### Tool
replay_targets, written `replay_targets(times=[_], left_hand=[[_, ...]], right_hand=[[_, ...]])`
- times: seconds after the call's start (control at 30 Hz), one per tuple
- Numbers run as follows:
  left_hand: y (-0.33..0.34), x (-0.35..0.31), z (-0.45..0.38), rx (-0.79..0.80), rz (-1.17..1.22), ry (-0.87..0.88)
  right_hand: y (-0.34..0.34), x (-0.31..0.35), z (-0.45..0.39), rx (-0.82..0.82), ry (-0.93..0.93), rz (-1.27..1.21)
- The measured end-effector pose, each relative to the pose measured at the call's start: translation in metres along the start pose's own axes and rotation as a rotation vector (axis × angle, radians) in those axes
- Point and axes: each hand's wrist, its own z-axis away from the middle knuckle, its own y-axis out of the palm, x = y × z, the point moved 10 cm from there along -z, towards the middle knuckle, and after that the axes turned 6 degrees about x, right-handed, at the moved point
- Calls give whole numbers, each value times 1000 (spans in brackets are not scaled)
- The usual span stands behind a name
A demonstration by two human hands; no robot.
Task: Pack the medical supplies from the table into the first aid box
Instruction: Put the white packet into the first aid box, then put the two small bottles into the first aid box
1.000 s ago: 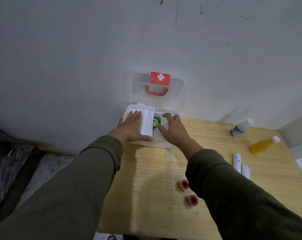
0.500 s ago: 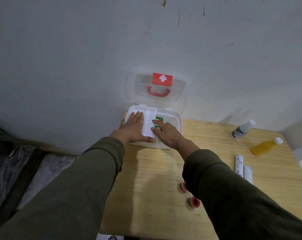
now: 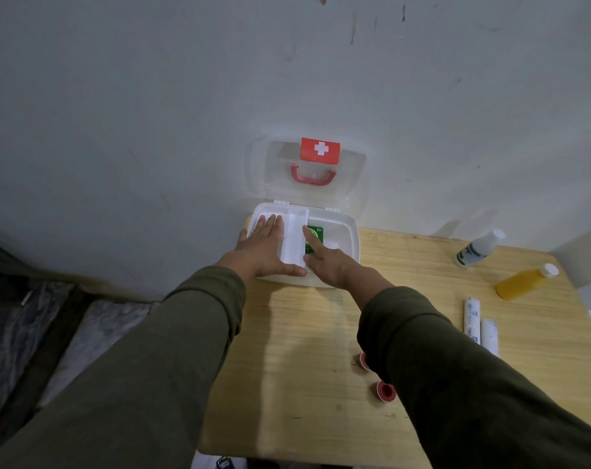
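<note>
While the first aid box point(image 3: 350, 231) sits open at the table's point(image 3: 304, 333) far-left corner, lid up against the wall, left hand point(image 3: 265, 247) lies flat, fingers straight, on its white tray point(image 3: 292, 242). Right hand point(image 3: 328, 262) has its index finger extended onto a green packet point(image 3: 316, 235) in the box, long axis running front to back. Red tape rolls point(image 3: 384, 389) near front edge. Two white rolls point(image 3: 470, 314) and a white bottle point(image 3: 478, 248) and yellow bottle point(image 3: 524, 282) lie along right edge, caps pointing far-right.

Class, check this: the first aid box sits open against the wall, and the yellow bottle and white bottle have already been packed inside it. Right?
Not quite. The first aid box is open by the wall, but the head view shows the yellow bottle and white bottle lying on the table, not packed.
</note>
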Motion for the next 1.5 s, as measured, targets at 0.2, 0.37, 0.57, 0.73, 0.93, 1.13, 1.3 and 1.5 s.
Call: replay_targets(times=[0.2, 0.37, 0.57, 0.73, 0.93, 1.13, 1.3, 1.5], left_hand=[[0, 0, -1, -2, 2, 2], [-4, -3, 4, -25, -22, 6], [-49, -43, 21, -412, -97, 183], [-50, -112, 14, -388, -25, 356], [-29, -207, -13, -369, -43, 489], [4, -290, -43, -340, 0, 524], [22, -343, -72, -335, 34, 525], [34, -377, -111, -321, 113, 467]], right_hand=[[-1, 0, 2, -18, -17, -44], [-25, 9, 16, -176, -104, -105], [-91, 5, 66, -572, -217, 18], [-130, -44, 109, -777, -126, 116], [-159, -146, 167, -946, 98, 147], [-167, -245, 214, -1020, 283, 191], [-173, -309, 222, -990, 348, 151], [-183, -355, 204, -945, 241, 112]])
